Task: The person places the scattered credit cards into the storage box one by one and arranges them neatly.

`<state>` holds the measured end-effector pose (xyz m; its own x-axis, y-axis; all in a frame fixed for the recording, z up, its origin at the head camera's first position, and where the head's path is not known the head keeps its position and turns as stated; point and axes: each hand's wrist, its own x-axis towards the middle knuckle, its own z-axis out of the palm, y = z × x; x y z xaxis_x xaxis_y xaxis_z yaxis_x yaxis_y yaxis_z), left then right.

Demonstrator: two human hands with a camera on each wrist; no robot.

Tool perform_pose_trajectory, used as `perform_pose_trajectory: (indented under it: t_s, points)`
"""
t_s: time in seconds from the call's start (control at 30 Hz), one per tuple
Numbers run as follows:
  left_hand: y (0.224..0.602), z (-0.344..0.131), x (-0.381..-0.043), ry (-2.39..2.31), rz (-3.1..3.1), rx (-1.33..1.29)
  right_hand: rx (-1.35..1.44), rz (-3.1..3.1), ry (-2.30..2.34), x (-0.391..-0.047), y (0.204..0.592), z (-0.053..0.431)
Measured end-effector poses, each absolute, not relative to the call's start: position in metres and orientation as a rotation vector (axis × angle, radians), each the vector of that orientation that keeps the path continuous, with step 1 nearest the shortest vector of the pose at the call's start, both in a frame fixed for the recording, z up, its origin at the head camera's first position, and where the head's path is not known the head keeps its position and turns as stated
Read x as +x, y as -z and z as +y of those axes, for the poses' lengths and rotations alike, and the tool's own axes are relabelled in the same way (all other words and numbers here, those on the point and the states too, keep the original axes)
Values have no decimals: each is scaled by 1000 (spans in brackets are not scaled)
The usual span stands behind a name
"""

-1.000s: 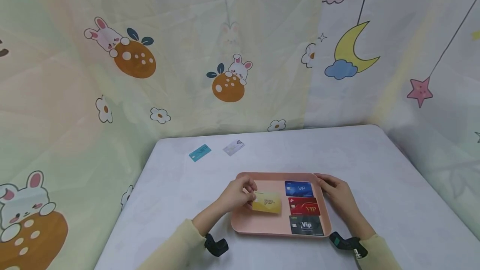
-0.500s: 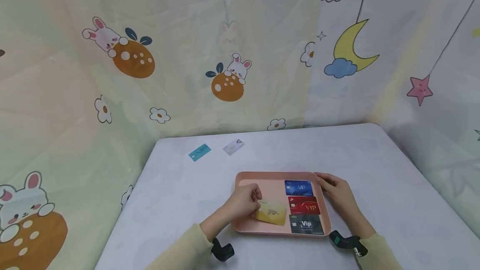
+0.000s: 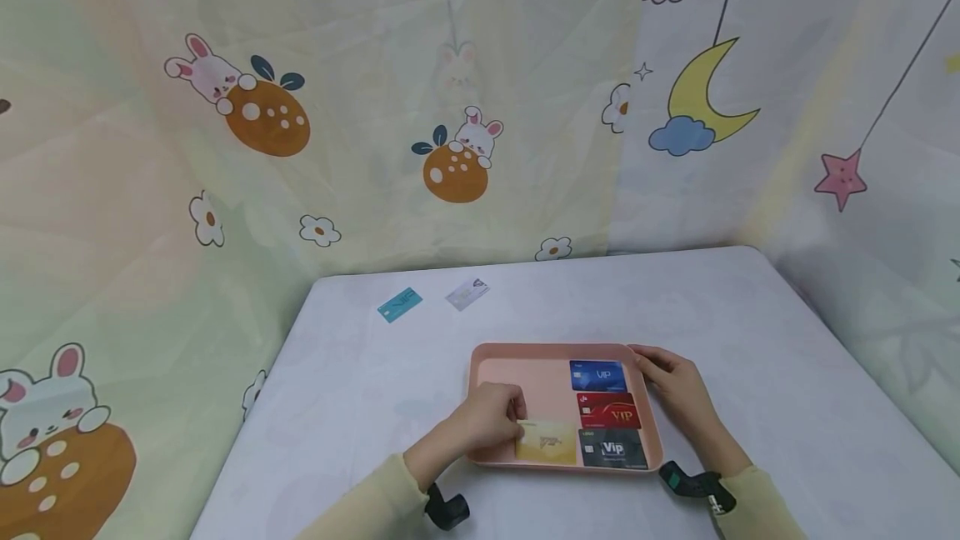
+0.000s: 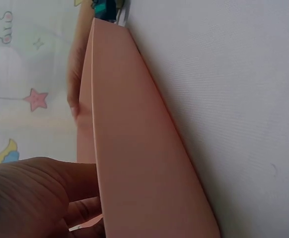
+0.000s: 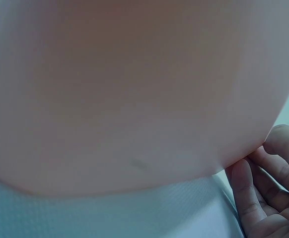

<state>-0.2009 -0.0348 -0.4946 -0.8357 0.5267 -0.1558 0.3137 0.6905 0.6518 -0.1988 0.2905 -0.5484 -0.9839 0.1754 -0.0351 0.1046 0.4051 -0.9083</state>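
Note:
A yellow-gold card [image 3: 549,443] lies in the near, middle part of the pink tray [image 3: 540,375]. My left hand [image 3: 487,422] pinches that card at its left edge. In the left wrist view, the tray's side wall hides most of the left hand's fingertips. Along the tray's right side lie a blue VIP card [image 3: 597,376], a red VIP card [image 3: 608,411] and a dark grey Vip card [image 3: 612,449], one below the other. My right hand [image 3: 681,390] holds the tray at its far right corner, thumb and fingers on the rim in the right wrist view.
Beyond the tray, a teal card [image 3: 400,305] and a silvery-white card [image 3: 468,295] rest on the white table [image 3: 360,373]. Printed cloth curtains [image 3: 360,173] hang around the table's back and sides. Each wrist carries a black camera.
My left hand has shifted the gold card toward the near edge and right, so it now sits beside the dark grey card. The right hand and tray stay put.

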Motion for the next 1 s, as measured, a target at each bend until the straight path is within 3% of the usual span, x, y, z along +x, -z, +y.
perform_pose_trajectory:
  t_s: [0.43,1.0]
  points:
    - [496,-38,-205,-862,2602,727,-298,-2581,-1663,-200,547,289]
    - [466,-65,-244,-927,2735,614,-285,-2556,-1686,-200,547,288]
